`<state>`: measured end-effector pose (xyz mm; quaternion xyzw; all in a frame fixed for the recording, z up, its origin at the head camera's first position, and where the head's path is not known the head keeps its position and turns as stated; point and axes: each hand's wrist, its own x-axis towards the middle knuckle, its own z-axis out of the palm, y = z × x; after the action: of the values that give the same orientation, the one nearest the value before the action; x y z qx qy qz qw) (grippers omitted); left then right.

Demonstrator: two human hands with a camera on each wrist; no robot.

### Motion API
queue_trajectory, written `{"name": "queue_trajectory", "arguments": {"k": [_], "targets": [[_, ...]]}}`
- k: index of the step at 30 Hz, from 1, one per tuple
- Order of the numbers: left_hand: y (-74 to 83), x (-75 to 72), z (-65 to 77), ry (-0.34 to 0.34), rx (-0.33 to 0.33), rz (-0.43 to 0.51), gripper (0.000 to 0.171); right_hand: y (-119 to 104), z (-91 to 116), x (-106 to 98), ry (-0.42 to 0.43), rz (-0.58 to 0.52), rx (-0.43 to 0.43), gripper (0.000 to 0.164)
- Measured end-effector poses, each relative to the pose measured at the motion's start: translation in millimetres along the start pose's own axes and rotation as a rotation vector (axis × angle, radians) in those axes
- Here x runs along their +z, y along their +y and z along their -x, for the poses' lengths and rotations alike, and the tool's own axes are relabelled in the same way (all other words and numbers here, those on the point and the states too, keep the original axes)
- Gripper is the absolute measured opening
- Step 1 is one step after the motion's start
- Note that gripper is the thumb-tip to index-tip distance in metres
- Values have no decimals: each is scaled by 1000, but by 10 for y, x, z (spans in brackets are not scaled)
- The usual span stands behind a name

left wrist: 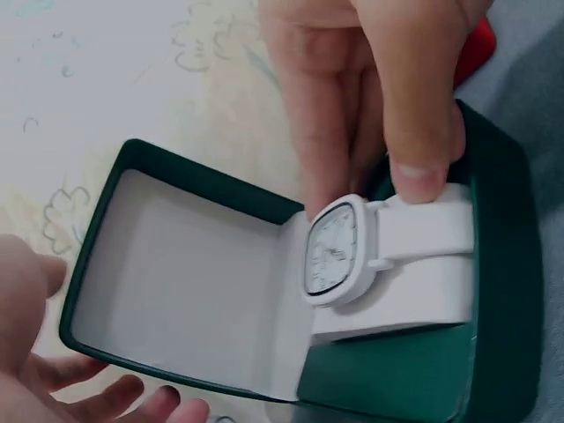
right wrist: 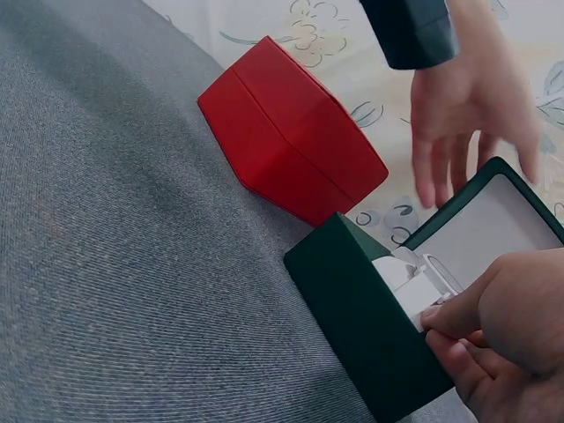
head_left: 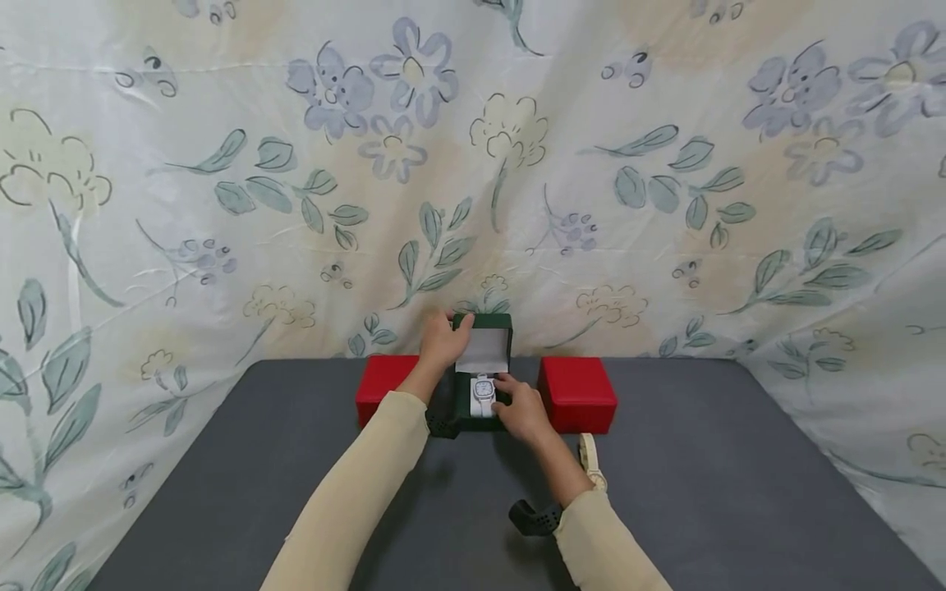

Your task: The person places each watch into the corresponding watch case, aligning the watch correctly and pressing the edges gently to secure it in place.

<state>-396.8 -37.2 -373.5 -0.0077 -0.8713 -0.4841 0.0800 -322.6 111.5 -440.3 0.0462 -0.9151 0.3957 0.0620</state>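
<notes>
A dark green watch box point(head_left: 506, 322) stands with its lid raised, its pale lining showing. A white wristwatch point(left wrist: 333, 251) with a squarish dial lies in it, its strap round a white cushion. My right hand point(head_left: 523, 409) is at the box's right side; its thumb point(left wrist: 419, 172) lies on the white strap and the fingers curl in at the cushion's side, pinching the watch. My left hand point(head_left: 441, 341) is beside the lid's left edge, its fingers point(right wrist: 441, 172) fairly straight. Whether it touches the lid I cannot tell.
Red boxes stand to the left point(head_left: 384, 377) and right point(head_left: 578, 394) of the green box. A cream wristwatch point(head_left: 588, 455) lies on the grey table point(head_left: 695, 492), partly behind my right forearm. A floral cloth point(head_left: 517, 205) hangs directly behind the table.
</notes>
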Motion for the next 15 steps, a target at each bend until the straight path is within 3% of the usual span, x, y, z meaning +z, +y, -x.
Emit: {"name": "queue_trajectory", "arguments": {"k": [6,15], "targets": [[-102,77,4,-13,-93,86,57,24,-44,22,-6,-20,-1,45],[-124,112,136,-133,-214,260,66,100,-123,7,-9,-31,-24,45]]}}
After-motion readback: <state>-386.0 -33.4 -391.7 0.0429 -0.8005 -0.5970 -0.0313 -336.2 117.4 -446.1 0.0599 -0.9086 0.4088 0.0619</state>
